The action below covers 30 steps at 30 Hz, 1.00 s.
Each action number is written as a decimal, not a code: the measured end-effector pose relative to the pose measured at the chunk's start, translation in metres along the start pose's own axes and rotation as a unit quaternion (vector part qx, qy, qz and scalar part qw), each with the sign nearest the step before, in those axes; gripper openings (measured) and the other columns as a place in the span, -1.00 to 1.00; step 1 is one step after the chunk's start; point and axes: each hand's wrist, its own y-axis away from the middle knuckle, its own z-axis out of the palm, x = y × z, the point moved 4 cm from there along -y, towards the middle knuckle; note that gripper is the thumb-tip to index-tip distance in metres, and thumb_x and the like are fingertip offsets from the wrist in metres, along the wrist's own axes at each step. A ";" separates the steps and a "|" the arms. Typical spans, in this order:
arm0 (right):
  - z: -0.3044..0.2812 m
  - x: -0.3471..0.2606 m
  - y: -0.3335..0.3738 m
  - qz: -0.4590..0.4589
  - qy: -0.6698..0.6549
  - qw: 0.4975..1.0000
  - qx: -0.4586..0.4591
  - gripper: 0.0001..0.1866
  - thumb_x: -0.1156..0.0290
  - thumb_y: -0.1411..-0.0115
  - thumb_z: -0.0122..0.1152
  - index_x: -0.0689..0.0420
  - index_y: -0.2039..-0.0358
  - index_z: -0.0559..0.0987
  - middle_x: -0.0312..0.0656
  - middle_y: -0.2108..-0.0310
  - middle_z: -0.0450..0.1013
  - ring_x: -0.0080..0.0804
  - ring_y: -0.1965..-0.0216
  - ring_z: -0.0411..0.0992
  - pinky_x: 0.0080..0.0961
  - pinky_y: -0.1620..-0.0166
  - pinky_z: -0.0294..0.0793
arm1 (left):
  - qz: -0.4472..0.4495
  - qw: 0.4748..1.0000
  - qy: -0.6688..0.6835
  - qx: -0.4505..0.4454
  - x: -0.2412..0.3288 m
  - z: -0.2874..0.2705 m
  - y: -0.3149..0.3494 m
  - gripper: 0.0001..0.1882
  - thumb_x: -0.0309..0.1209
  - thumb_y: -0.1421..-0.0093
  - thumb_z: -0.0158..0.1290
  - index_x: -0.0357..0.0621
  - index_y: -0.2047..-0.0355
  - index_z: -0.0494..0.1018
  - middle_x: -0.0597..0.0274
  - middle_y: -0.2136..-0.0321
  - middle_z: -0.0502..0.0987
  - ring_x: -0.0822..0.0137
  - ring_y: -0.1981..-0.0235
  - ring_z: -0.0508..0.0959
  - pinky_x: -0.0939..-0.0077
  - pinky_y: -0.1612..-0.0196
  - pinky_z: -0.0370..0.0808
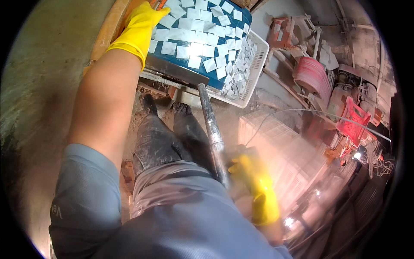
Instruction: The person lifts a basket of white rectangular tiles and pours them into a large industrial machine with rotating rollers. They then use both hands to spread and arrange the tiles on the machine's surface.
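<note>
My left hand, in a yellow rubber glove, reaches to the orange side rail beside a blue conveyor belt. Its fingers look closed at a short metal piece by the rail, but what they hold is mostly hidden; the thumb points toward the belt. Many white marble-like tile pieces lie on the belt, mostly square, with a few longer strips. My right hand, gloved in yellow too, is low beside my body, to the right of a grey metal pipe. Motion smears its fingers.
At the belt's right end a white plastic crate holds small tile pieces. Stacked pale crates stand to my right. Farther right are a pink-red roll-shaped bundle, a red plastic basket and a thin cable.
</note>
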 end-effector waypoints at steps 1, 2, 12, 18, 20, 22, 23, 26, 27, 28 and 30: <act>-0.001 -0.009 0.004 0.018 0.012 1.000 -0.005 -0.42 -0.03 -0.27 0.25 0.33 0.07 0.59 0.01 0.28 0.63 -0.29 0.32 0.60 -0.43 0.17 0.58 | -0.003 1.000 0.000 0.005 -0.003 -0.001 0.003 -0.10 0.23 -0.06 0.25 -0.16 -0.22 0.37 -0.14 -0.11 0.50 -0.10 -0.13 0.53 0.14 -0.15 0.45; -0.003 -0.013 0.006 0.035 0.025 0.999 -0.011 -0.42 -0.02 -0.27 0.25 0.33 0.07 0.59 0.01 0.29 0.63 -0.29 0.33 0.60 -0.44 0.17 0.58 | -0.007 1.000 0.001 0.010 -0.008 -0.002 0.005 -0.10 0.24 -0.05 0.25 -0.16 -0.22 0.37 -0.14 -0.11 0.50 -0.10 -0.12 0.53 0.14 -0.14 0.45; -0.004 0.014 0.004 -0.017 -0.019 1.000 0.004 -0.43 -0.02 -0.27 0.26 0.32 0.07 0.60 -0.03 0.29 0.63 -0.33 0.31 0.59 -0.46 0.17 0.57 | 0.004 1.000 0.009 0.016 -0.012 0.010 0.003 -0.07 0.25 -0.06 0.24 -0.15 -0.25 0.35 -0.14 -0.15 0.47 -0.10 -0.16 0.50 0.10 -0.18 0.43; -0.006 0.017 0.004 -0.017 -0.019 1.000 0.003 -0.43 -0.01 -0.27 0.26 0.33 0.05 0.59 -0.02 0.29 0.63 -0.31 0.30 0.60 -0.44 0.16 0.57 | 0.002 1.000 0.002 0.029 -0.010 0.009 0.003 -0.08 0.26 -0.06 0.24 -0.14 -0.24 0.36 -0.12 -0.14 0.49 -0.09 -0.15 0.51 0.10 -0.17 0.44; -0.006 0.016 0.005 -0.020 -0.022 1.000 -0.006 -0.42 -0.01 -0.27 0.26 0.34 0.05 0.59 -0.01 0.29 0.63 -0.30 0.29 0.60 -0.43 0.15 0.58 | -0.005 1.000 0.020 0.010 -0.005 0.007 0.008 -0.09 0.25 -0.06 0.23 -0.13 -0.24 0.36 -0.12 -0.13 0.49 -0.08 -0.14 0.52 0.11 -0.16 0.45; -0.007 0.011 0.006 -0.012 -0.012 1.000 -0.012 -0.43 0.00 -0.27 0.27 0.34 0.05 0.58 0.00 0.29 0.63 -0.29 0.29 0.60 -0.43 0.15 0.59 | -0.018 1.000 0.024 0.005 -0.003 0.000 0.014 -0.09 0.26 -0.07 0.23 -0.12 -0.24 0.35 -0.12 -0.12 0.48 -0.07 -0.13 0.52 0.12 -0.16 0.45; -0.007 0.008 0.007 -0.008 -0.007 1.000 -0.015 -0.43 0.01 -0.27 0.27 0.35 0.05 0.58 0.01 0.29 0.63 -0.28 0.29 0.61 -0.43 0.15 0.59 | -0.024 1.000 0.020 0.006 -0.003 -0.003 0.016 -0.09 0.26 -0.07 0.23 -0.12 -0.24 0.34 -0.12 -0.13 0.48 -0.07 -0.13 0.52 0.12 -0.16 0.45; -0.006 0.004 0.010 -0.013 -0.018 1.000 -0.019 -0.45 0.03 -0.27 0.28 0.35 0.05 0.58 0.01 0.28 0.63 -0.28 0.29 0.61 -0.43 0.16 0.59 | -0.031 0.999 0.015 0.002 0.000 -0.004 0.018 -0.08 0.27 -0.08 0.22 -0.11 -0.26 0.32 -0.12 -0.14 0.46 -0.07 -0.15 0.51 0.11 -0.16 0.45; -0.005 0.001 0.013 -0.019 -0.023 0.999 -0.013 -0.45 0.04 -0.27 0.28 0.35 0.05 0.58 0.00 0.29 0.63 -0.29 0.29 0.61 -0.44 0.15 0.59 | -0.034 0.999 0.016 0.000 0.000 -0.004 0.018 -0.07 0.27 -0.08 0.22 -0.11 -0.27 0.31 -0.12 -0.15 0.45 -0.08 -0.15 0.50 0.10 -0.16 0.45; -0.002 -0.002 0.016 -0.025 -0.028 0.999 -0.007 -0.46 0.05 -0.27 0.28 0.35 0.06 0.58 0.00 0.29 0.63 -0.29 0.29 0.61 -0.44 0.15 0.59 | -0.038 0.999 0.009 -0.003 0.001 -0.004 0.017 -0.07 0.27 -0.08 0.21 -0.11 -0.28 0.30 -0.13 -0.16 0.45 -0.08 -0.16 0.50 0.10 -0.17 0.45; 0.000 -0.008 0.021 -0.030 -0.028 0.999 -0.002 -0.48 0.06 -0.28 0.28 0.35 0.06 0.58 -0.01 0.29 0.63 -0.30 0.29 0.61 -0.44 0.15 0.58 | -0.048 0.999 -0.006 -0.009 0.001 -0.005 0.016 -0.06 0.27 -0.09 0.21 -0.11 -0.29 0.29 -0.14 -0.17 0.44 -0.09 -0.17 0.49 0.09 -0.17 0.44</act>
